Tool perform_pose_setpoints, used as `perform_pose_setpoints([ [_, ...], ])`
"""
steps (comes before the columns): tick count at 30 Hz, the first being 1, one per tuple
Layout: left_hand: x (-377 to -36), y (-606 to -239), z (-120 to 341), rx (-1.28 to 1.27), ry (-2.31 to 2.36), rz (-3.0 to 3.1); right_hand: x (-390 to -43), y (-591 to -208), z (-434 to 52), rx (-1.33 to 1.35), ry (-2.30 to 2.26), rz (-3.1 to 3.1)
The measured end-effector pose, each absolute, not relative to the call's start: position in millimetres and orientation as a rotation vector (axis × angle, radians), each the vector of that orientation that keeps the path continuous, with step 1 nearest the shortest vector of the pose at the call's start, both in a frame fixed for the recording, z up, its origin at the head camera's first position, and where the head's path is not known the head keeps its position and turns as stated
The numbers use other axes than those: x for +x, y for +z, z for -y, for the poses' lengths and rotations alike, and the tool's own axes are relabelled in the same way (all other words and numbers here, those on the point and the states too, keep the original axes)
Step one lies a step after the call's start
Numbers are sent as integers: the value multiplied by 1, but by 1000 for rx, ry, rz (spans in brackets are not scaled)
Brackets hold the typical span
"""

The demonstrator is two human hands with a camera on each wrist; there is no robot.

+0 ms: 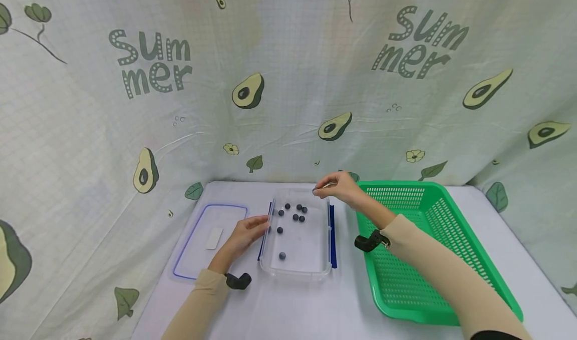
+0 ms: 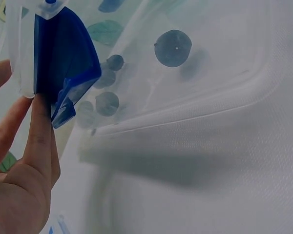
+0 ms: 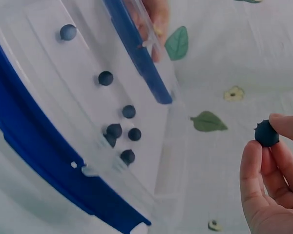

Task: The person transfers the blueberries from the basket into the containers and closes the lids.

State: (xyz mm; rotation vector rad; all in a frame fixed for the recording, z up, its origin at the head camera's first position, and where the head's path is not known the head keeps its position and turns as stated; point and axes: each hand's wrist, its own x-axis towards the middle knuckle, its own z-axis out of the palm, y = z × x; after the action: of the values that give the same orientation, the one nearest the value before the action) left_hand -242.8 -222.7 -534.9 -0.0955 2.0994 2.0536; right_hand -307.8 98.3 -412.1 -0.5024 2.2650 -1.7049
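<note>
right hand (image 1: pixel 339 186) pinches a blueberry (image 3: pixel 266 133) over the far rim of the clear box (image 1: pixel 315 272) | left hand (image 1: pixel 245 234) fingers flat on its blue clip (image 2: pixel 63 63) | risk: berry bounces out (hard floor), or box slides

pale avocado-print cloth (image 1: pixel 288 79) hangs behind and beside a white table (image 1: pixel 315 305).

The container (image 1: pixel 295 267) sits between the lid (image 1: pixel 198 260) on its left and the basket (image 1: pixel 451 240) on its right.
</note>
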Motion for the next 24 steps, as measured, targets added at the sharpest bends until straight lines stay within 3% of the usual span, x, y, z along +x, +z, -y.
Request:
perform_pose_setpoints([
  [24,-242,-534,222,-87,2043,-2113,-302,-443,-35,-553,-1521,-2301],
])
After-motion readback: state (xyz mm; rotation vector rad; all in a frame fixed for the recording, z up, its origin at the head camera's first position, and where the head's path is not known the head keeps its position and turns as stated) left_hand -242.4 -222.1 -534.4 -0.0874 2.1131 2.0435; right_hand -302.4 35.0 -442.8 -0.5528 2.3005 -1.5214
